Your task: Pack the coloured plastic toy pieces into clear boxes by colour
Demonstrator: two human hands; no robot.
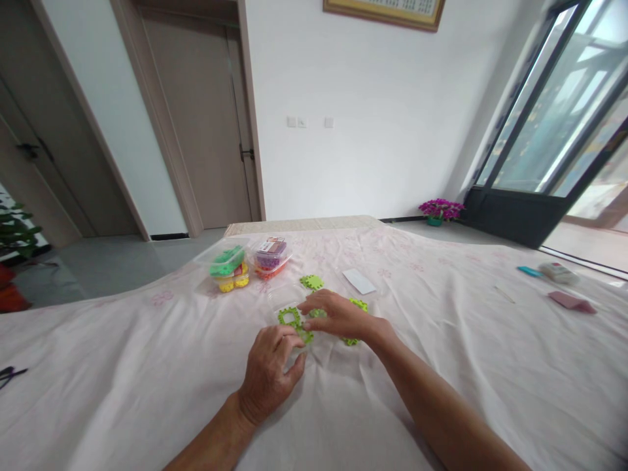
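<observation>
Several flat green plastic puzzle pieces lie on a pale pink bedsheet (147, 366). My left hand (269, 376) is curled, its fingertips pinching a green frame-shaped piece (290, 318) from the near side. My right hand (338, 316) reaches across from the right, fingers bent down onto the same cluster of green pieces (353, 340). One more green piece (311, 282) lies loose just beyond the hands.
Two clear plastic tubs stand behind the hands: one with green and yellow pieces (226, 267), one with purple and orange pieces (271, 256). A white card (358, 280) lies nearby. Scissors (10, 375) rest at the far left; small items (557, 272) at the right.
</observation>
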